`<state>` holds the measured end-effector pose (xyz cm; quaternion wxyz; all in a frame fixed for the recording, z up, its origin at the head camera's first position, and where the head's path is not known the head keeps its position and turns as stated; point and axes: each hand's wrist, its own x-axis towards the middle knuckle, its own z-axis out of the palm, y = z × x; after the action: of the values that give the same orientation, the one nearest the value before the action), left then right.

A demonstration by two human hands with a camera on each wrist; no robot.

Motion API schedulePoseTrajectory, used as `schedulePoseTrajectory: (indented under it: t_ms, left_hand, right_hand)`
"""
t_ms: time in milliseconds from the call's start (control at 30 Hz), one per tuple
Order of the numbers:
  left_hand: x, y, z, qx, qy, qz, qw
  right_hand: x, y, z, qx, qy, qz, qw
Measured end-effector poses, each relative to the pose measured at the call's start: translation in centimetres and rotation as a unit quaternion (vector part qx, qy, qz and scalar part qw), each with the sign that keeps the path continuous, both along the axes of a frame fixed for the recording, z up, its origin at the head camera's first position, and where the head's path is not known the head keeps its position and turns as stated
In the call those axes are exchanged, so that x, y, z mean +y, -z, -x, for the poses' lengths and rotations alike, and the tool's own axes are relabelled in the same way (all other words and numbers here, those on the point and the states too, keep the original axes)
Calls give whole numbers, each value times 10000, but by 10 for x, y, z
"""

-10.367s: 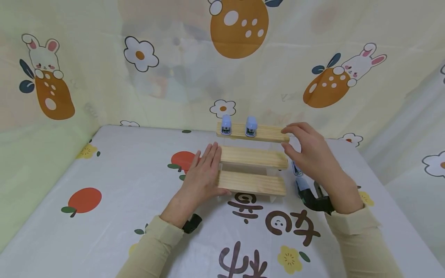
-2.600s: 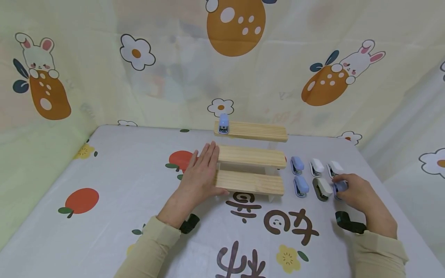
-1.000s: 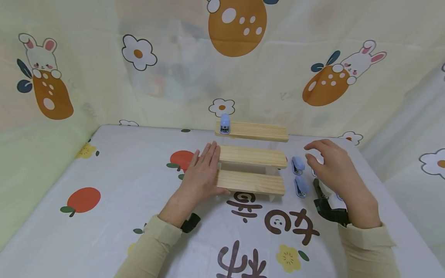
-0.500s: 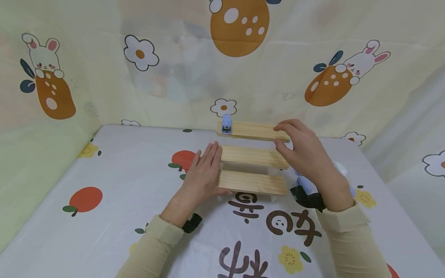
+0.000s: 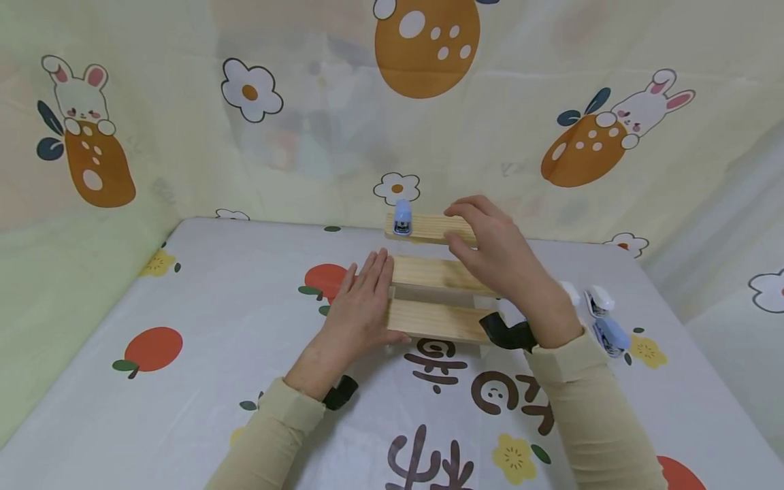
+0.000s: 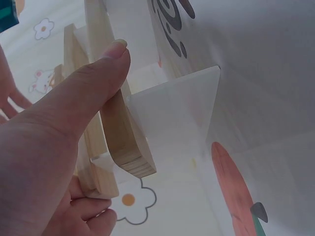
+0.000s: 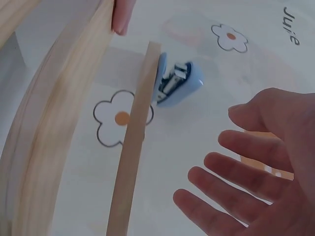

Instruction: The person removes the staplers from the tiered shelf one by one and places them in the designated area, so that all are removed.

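A three-tier stand with wooden planks [image 5: 437,320] on clear supports stands on the table. My left hand [image 5: 358,306] rests against its left end, fingers straight, with the thumb over the lowest plank's front edge in the left wrist view. One light blue mini stapler [image 5: 402,218] stands at the left end of the top plank [image 5: 429,228]. My right hand [image 5: 499,248] hovers over the right part of the top plank, holding nothing. Its thumb and fingers are spread towards the stapler [image 7: 179,83], with a gap between them in the right wrist view.
On the table right of the stand lie a white mini stapler [image 5: 599,300] and a blue mini stapler [image 5: 610,336]. Another white one [image 5: 569,292] peeks out from behind my right forearm, which hides others. A patterned curtain [image 5: 318,150] hangs behind the stand.
A second blue stapler has left the top plank since the earliest frame. My right hand set a blue stapler among those at right, then moved left to the top plank. My left hand stayed put.
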<state>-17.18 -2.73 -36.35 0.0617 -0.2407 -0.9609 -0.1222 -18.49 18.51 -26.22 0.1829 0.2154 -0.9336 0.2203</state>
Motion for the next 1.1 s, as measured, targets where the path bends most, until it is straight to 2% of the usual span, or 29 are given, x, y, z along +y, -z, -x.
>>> schedulePoseTrajectory:
  t_ms: [433,633,800,1100]
  left_hand:
    - [-2,-1,0,43,29,30,10000]
    - [-2,0,-1,94,67,90,9999]
    - [-2,0,1,132,84,111,9998]
    - [-2,1,1,167,77,142,9997]
  right_hand:
    - [-33,0,26,-7,-555,37,9985]
    - [-45,5,34,19,-550,56,9985]
    - [-57,10,40,-168,-533,-43,9984]
    - [-71,19,48,-207,-338,-629,9972]
